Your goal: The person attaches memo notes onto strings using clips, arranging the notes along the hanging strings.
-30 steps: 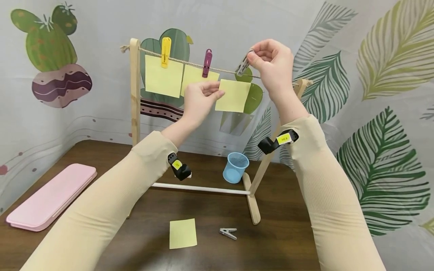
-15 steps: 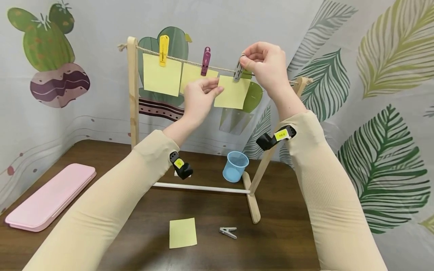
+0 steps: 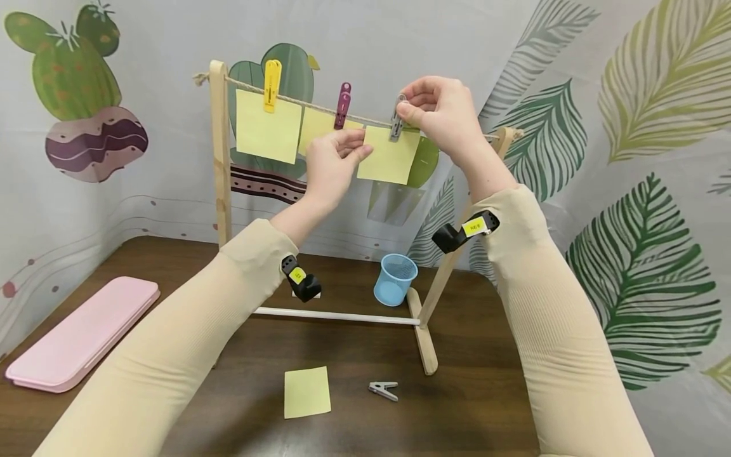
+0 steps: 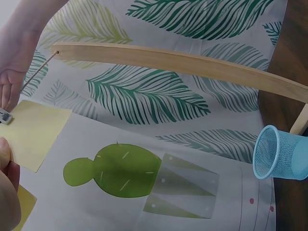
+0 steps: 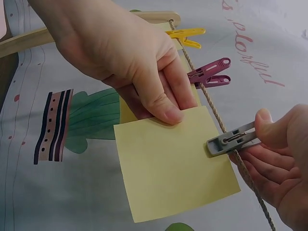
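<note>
My left hand (image 3: 333, 162) pinches the left edge of a yellow sticky note (image 3: 384, 158) just below the rope (image 5: 214, 110). At the note's top edge, my right hand (image 3: 444, 117) squeezes the handles of a grey clothespin (image 3: 396, 125) between thumb and fingers. In the right wrist view the pin's nose (image 5: 219, 145) lies over the rope and the note's upper edge. Farther left on the rope, a yellow clothespin (image 3: 272, 86) holds one note (image 3: 267, 136), and a purple clothespin (image 3: 342, 105) holds another note (image 3: 315, 127), partly hidden behind my left hand.
The rope runs between two wooden posts (image 3: 220, 152), with a white rod (image 3: 337, 315) low between them. A blue mesh cup (image 3: 395, 282) stands behind the rod. On the table lie a loose note (image 3: 307, 393), a grey clothespin (image 3: 383, 390) and a pink case (image 3: 82, 333).
My right hand has brought the grey clothespin left and down from above the rope onto the note's top edge. The left hand has kept its pinch on the note, lifting it slightly.
</note>
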Action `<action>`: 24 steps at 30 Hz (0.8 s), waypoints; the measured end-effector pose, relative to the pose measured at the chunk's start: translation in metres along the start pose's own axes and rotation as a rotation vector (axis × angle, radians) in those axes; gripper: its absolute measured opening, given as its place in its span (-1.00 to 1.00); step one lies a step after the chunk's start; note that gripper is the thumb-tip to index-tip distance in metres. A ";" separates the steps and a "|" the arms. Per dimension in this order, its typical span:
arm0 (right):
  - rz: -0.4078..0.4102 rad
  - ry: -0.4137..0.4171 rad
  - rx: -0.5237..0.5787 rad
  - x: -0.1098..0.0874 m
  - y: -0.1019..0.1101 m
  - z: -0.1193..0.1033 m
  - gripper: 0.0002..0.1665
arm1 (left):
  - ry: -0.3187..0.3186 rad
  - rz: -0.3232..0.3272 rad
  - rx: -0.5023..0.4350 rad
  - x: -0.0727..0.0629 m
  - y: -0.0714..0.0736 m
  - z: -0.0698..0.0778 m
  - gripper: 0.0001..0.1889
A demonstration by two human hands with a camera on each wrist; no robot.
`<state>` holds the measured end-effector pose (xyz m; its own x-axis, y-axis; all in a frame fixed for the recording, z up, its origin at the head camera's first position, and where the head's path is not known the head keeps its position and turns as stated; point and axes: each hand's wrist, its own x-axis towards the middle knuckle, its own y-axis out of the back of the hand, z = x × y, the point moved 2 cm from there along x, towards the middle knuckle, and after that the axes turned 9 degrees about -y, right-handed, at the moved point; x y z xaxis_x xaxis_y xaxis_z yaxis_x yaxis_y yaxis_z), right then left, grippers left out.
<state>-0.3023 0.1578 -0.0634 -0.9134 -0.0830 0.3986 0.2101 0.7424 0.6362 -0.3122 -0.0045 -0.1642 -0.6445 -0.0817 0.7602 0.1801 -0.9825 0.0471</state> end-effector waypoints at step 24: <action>-0.040 -0.010 0.122 -0.002 0.000 0.005 -0.52 | 0.000 -0.024 0.004 -0.003 0.005 -0.001 -0.69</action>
<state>-0.3023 0.1611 -0.0676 -0.9236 -0.1078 0.3678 0.1303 0.8141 0.5659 -0.3100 -0.0092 -0.1664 -0.6483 -0.0582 0.7592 0.1680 -0.9834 0.0681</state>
